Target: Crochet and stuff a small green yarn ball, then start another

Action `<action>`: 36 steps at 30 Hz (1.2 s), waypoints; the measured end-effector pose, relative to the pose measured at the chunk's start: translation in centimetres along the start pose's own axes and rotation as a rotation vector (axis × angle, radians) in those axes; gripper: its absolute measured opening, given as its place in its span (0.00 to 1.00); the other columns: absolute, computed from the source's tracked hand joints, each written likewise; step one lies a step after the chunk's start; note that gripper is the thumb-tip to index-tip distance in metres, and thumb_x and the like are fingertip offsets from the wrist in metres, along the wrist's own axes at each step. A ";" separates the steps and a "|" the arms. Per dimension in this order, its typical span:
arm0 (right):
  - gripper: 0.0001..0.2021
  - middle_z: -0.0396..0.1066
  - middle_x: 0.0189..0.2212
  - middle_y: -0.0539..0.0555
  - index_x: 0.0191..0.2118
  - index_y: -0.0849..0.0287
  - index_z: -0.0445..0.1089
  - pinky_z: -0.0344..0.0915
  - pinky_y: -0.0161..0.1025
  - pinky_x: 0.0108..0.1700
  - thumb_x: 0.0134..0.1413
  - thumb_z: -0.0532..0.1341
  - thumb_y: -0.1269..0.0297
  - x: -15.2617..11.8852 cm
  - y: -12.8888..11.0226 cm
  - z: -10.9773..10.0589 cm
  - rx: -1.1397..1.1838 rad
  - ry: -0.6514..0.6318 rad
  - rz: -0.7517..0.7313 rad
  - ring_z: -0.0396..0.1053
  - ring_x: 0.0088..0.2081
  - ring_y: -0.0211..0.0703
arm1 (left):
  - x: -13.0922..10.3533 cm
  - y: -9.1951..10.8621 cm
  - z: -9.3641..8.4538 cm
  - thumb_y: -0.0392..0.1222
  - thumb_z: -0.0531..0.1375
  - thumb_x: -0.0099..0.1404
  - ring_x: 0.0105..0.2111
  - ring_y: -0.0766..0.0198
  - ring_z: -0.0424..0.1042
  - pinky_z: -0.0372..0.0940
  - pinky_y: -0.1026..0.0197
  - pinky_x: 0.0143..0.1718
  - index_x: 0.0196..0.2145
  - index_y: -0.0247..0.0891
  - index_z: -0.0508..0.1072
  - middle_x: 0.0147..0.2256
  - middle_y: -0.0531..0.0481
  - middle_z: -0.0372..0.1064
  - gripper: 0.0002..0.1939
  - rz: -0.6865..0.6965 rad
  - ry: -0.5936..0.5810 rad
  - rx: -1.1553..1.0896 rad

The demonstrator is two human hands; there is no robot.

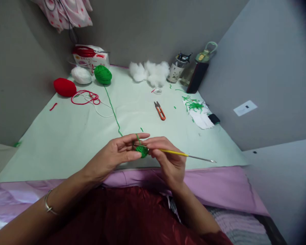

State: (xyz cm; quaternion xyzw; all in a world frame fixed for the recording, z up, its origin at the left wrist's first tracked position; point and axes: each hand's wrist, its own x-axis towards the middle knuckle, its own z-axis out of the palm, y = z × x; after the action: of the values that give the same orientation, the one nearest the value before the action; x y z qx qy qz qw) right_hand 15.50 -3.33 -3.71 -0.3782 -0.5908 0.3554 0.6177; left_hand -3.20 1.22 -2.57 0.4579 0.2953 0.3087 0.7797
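Between the thumb and fingers of my left hand (119,149) is a small round piece of green crochet (142,151). Over the raised index finger of that hand runs green yarn (114,114), which trails back across the table to a green yarn ball (103,75). My right hand (169,158) is closed around a crochet hook (173,152) with a yellow grip and metal ends. One end of the hook meets the green piece, while its other end points out to the right. My right fingertips partly hide where hook and stitches meet.
Orange thread snips (160,111) lie beyond my hands. Red (65,87) and white (81,75) yarn balls sit at the back left, near white stuffing (153,72). Green yarn scraps (194,105) rest on white paper at right, before a pen cup (175,71) and a dark phone (197,78).
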 end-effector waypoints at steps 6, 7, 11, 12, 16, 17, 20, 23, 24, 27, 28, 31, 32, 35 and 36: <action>0.08 0.82 0.39 0.52 0.43 0.48 0.81 0.71 0.40 0.35 0.66 0.63 0.67 0.2 0.2 0.4 0.045 0.072 -0.021 0.74 0.34 0.39 | -0.3 0.8 0.3 0.43 0.73 0.59 0.56 0.53 0.72 0.62 0.52 0.60 0.59 0.48 0.77 0.49 0.49 0.77 0.29 -0.009 0.093 0.222; 0.08 0.81 0.38 0.51 0.42 0.49 0.81 0.70 0.39 0.34 0.66 0.64 0.66 0.3 0.3 0.4 0.078 0.089 0.005 0.73 0.32 0.38 | -0.3 0.9 0.4 0.43 0.73 0.59 0.55 0.53 0.72 0.63 0.52 0.59 0.59 0.48 0.76 0.48 0.49 0.76 0.30 -0.014 0.099 0.222; 0.07 0.80 0.33 0.50 0.41 0.49 0.81 0.68 0.37 0.32 0.66 0.64 0.64 0.5 0.8 0.3 0.191 0.080 0.110 0.71 0.29 0.36 | -0.2 0.9 0.7 0.41 0.75 0.56 0.50 0.55 0.75 0.66 0.55 0.55 0.61 0.46 0.74 0.44 0.51 0.73 0.35 0.007 0.124 0.159; 0.06 0.80 0.33 0.50 0.41 0.49 0.81 0.68 0.38 0.33 0.66 0.64 0.63 0.5 0.8 0.3 0.205 0.071 0.127 0.71 0.29 0.36 | -0.2 1.0 0.8 0.41 0.75 0.55 0.49 0.57 0.75 0.67 0.56 0.54 0.61 0.45 0.74 0.41 0.52 0.71 0.36 0.023 0.133 0.156; 0.06 0.81 0.37 0.51 0.41 0.49 0.81 0.69 0.39 0.34 0.65 0.65 0.62 0.5 0.7 0.2 0.203 0.048 0.147 0.72 0.31 0.37 | -0.1 1.2 0.8 0.40 0.75 0.54 0.41 0.63 0.73 0.67 0.58 0.52 0.64 0.40 0.71 0.35 0.56 0.66 0.40 0.082 0.166 0.174; 0.06 0.81 0.38 0.51 0.40 0.48 0.81 0.69 0.39 0.34 0.65 0.65 0.62 0.5 0.6 0.3 0.196 0.038 0.145 0.72 0.31 0.37 | 0.0 1.2 0.8 0.40 0.75 0.54 0.39 0.64 0.72 0.67 0.58 0.52 0.65 0.40 0.69 0.34 0.56 0.65 0.42 0.089 0.164 0.176; 0.06 0.81 0.39 0.51 0.41 0.46 0.82 0.70 0.40 0.36 0.63 0.66 0.63 0.6 0.5 0.4 0.162 0.000 0.137 0.73 0.33 0.38 | 0.0 1.1 0.5 0.40 0.74 0.55 0.37 0.65 0.70 0.67 0.57 0.51 0.67 0.40 0.66 0.33 0.57 0.63 0.44 0.100 0.155 0.180; 0.06 0.81 0.39 0.51 0.41 0.47 0.82 0.71 0.39 0.36 0.62 0.67 0.65 0.6 0.6 0.4 0.148 0.001 0.133 0.73 0.34 0.38 | -0.1 1.0 0.5 0.39 0.74 0.55 0.39 0.64 0.69 0.65 0.57 0.53 0.68 0.42 0.66 0.34 0.56 0.63 0.44 0.117 0.171 0.215; 0.06 0.81 0.38 0.50 0.41 0.47 0.82 0.71 0.39 0.36 0.62 0.67 0.65 0.6 0.7 0.5 0.164 0.013 0.140 0.73 0.33 0.38 | -0.1 1.0 0.5 0.39 0.74 0.55 0.40 0.64 0.69 0.64 0.56 0.54 0.68 0.43 0.66 0.35 0.56 0.63 0.45 0.124 0.174 0.229; 0.04 0.81 0.37 0.50 0.40 0.49 0.81 0.70 0.38 0.35 0.64 0.66 0.63 0.6 1.1 0.6 0.257 0.052 0.193 0.73 0.31 0.36 | 0.0 1.0 0.6 0.40 0.75 0.55 0.42 0.63 0.68 0.62 0.55 0.57 0.68 0.45 0.66 0.36 0.56 0.63 0.45 0.134 0.181 0.261; 0.04 0.81 0.36 0.50 0.39 0.49 0.80 0.70 0.37 0.35 0.64 0.66 0.62 0.7 1.2 0.7 0.291 0.062 0.213 0.73 0.30 0.36 | 0.1 1.0 0.6 0.40 0.75 0.55 0.42 0.62 0.68 0.62 0.55 0.57 0.67 0.46 0.67 0.36 0.56 0.63 0.44 0.134 0.185 0.269; 0.05 0.82 0.35 0.50 0.38 0.52 0.78 0.71 0.36 0.34 0.64 0.66 0.60 0.9 1.2 0.9 0.368 0.084 0.248 0.73 0.29 0.36 | 0.1 0.9 0.4 0.42 0.74 0.56 0.43 0.61 0.68 0.61 0.54 0.57 0.66 0.47 0.68 0.36 0.55 0.63 0.42 0.132 0.190 0.299; 0.05 0.82 0.34 0.51 0.37 0.53 0.77 0.71 0.36 0.33 0.63 0.66 0.59 1.0 1.2 1.0 0.380 0.089 0.255 0.73 0.28 0.36 | 0.1 0.9 0.3 0.42 0.74 0.56 0.43 0.61 0.68 0.61 0.53 0.57 0.66 0.47 0.69 0.36 0.55 0.64 0.41 0.131 0.189 0.309; 0.08 0.82 0.33 0.51 0.35 0.55 0.76 0.71 0.36 0.32 0.62 0.67 0.57 1.2 0.9 1.0 0.373 0.092 0.272 0.72 0.26 0.36 | 0.0 1.0 0.1 0.43 0.73 0.57 0.42 0.61 0.68 0.62 0.53 0.56 0.65 0.46 0.70 0.36 0.54 0.65 0.39 0.126 0.184 0.335; 0.09 0.81 0.32 0.51 0.35 0.55 0.75 0.71 0.36 0.32 0.62 0.67 0.56 1.3 0.9 0.9 0.363 0.088 0.274 0.72 0.26 0.36 | -0.1 1.1 0.1 0.44 0.73 0.58 0.41 0.61 0.68 0.62 0.53 0.55 0.65 0.45 0.70 0.36 0.54 0.65 0.38 0.123 0.182 0.342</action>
State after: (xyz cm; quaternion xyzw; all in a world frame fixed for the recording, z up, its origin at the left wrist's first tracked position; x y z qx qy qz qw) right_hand 14.66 -1.77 -3.90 -0.3524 -0.4329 0.5196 0.6469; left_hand -3.41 1.54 -1.57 0.5710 0.3842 0.3412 0.6403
